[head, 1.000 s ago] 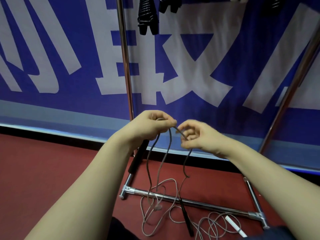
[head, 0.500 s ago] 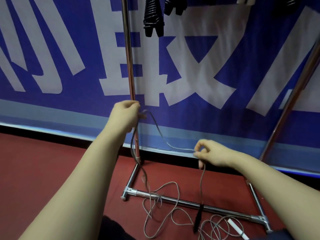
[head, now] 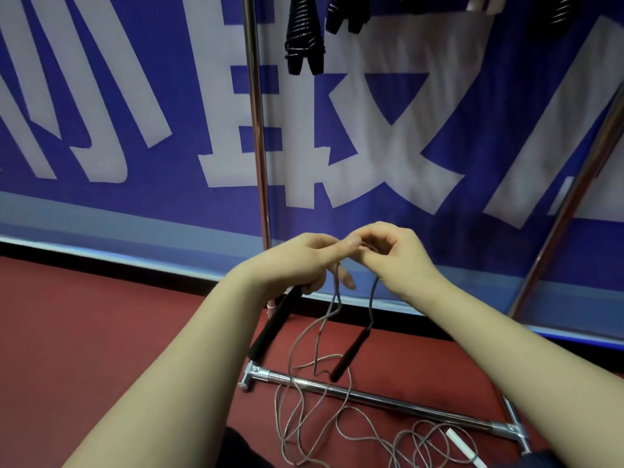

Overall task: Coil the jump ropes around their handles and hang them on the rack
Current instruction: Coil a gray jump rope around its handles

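My left hand (head: 297, 261) grips the top of a black jump-rope handle (head: 275, 324), which slants down to the left below it. My right hand (head: 395, 255) meets the left hand and pinches the thin grey rope (head: 371, 298). From that pinch the rope hangs down to the second black handle (head: 349, 354), which dangles above the floor. More loops of the grey rope (head: 304, 410) trail over the red floor and the rack's chrome bottom bar (head: 371, 395). Coiled black ropes (head: 304, 32) hang at the top of the rack.
The rack's chrome upright (head: 258, 130) rises just behind my hands, and a second pole (head: 570, 204) slants at the right. Another loose grey rope with a white handle (head: 464, 445) lies at the lower right. A blue banner with white characters fills the background.
My hands, spread apart half a second ago with rope stretched between them, have come back together. The dangling black handle has risen off the floor.
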Motion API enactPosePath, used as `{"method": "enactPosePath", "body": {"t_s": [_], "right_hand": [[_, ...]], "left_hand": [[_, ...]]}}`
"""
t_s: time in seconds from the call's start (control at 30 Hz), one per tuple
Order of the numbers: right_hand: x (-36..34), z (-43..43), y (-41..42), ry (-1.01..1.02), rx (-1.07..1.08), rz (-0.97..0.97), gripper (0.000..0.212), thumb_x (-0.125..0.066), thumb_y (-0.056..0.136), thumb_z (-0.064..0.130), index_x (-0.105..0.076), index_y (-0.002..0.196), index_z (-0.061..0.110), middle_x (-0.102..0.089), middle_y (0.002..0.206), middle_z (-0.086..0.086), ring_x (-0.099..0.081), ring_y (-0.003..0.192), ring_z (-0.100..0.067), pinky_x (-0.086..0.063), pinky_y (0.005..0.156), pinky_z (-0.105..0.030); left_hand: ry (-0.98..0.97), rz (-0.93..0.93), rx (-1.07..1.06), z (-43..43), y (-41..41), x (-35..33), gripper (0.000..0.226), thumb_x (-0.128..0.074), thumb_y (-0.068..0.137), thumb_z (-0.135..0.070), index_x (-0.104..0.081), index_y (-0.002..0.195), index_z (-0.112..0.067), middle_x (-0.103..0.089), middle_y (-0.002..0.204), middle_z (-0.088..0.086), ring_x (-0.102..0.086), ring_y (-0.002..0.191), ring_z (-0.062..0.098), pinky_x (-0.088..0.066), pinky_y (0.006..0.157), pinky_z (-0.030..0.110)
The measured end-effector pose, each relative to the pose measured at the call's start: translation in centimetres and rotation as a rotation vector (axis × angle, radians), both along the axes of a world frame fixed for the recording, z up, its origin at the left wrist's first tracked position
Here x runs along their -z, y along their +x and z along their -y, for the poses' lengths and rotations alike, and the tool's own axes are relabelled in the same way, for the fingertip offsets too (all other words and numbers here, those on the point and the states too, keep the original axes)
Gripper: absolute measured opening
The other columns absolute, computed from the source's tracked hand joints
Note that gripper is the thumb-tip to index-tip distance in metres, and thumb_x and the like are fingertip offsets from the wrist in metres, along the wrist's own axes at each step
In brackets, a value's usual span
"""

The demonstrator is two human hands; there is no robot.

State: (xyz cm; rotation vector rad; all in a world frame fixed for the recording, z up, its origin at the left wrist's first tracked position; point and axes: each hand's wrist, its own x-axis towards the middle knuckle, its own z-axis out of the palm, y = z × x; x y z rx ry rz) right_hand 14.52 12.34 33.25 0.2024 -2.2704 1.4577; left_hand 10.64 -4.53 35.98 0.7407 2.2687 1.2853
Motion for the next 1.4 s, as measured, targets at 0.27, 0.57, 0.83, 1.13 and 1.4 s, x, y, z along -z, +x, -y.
{"method": "enactPosePath", "body": {"t_s": [0.27, 0.57, 0.83, 1.13, 1.4], "right_hand": [[3.3, -1.4, -0.7, 0.154, -0.088, 0.302, 0.022, -0.067, 0.084, -0.001, -0.064, 0.076, 0.019, -0.061, 0.062, 0.006, -0.05, 0.049, -0.003, -0.045, 0.058, -0.024], [6.1, -4.0, 0.1, 0.521, -0.262, 0.814, 0.01, -0.06, 0.094, 0.011, -0.068, 0.09, 0.017, -0.065, 0.082, 0.002, -0.05, 0.05, -0.007, -0.041, 0.046, -0.019], [4.4, -5.7, 0.2, 0.303, -0.063, 0.706, 0.033, -0.061, 0.094, 0.041, -0.062, 0.072, 0.017, -0.05, 0.058, 0.001, -0.037, 0.049, -0.01, -0.03, 0.05, -0.024], [1.7, -4.1, 1.0, -0.404, -0.061, 0.643, 0.046, -0.049, 0.1, 0.036, -0.034, 0.061, 0.018, -0.044, 0.045, -0.007, -0.034, 0.041, -0.015, -0.036, 0.044, -0.024], [-1.1, 0.7, 2.1, -0.716, -0.187, 0.537, 0.043, -0.039, 0.104, 0.039, -0.034, 0.069, 0.014, -0.045, 0.042, -0.001, -0.052, 0.034, -0.014, -0.059, 0.06, -0.041]], "left_hand": [[0.296, -0.095, -0.185, -0.6, -0.3, -0.3, 0.023, -0.05, 0.102, -0.019, -0.065, 0.088, -0.009, -0.047, 0.056, -0.003, -0.031, 0.045, 0.008, -0.025, 0.043, 0.019], [0.498, -0.13, -0.452, -0.2, -1.2, -0.6, 0.025, -0.049, 0.103, -0.021, -0.066, 0.085, -0.015, -0.054, 0.057, -0.007, -0.032, 0.037, 0.002, -0.026, 0.039, 0.017], [0.051, -0.013, -0.536, 0.3, -1.4, -0.3, 0.037, -0.041, 0.103, -0.03, -0.059, 0.093, 0.001, -0.07, 0.07, 0.012, -0.042, 0.042, 0.016, -0.035, 0.049, 0.023], [0.497, 0.359, -0.54, -0.7, -0.2, -1.6, 0.018, -0.034, 0.1, 0.0, -0.049, 0.095, 0.009, -0.065, 0.085, 0.026, -0.065, 0.069, 0.028, -0.049, 0.057, 0.028], [0.551, 0.455, -0.304, -3.1, 1.1, -0.8, 0.022, -0.039, 0.1, 0.007, -0.048, 0.121, 0.009, -0.06, 0.122, 0.03, -0.064, 0.099, 0.033, -0.055, 0.086, 0.038]]}}
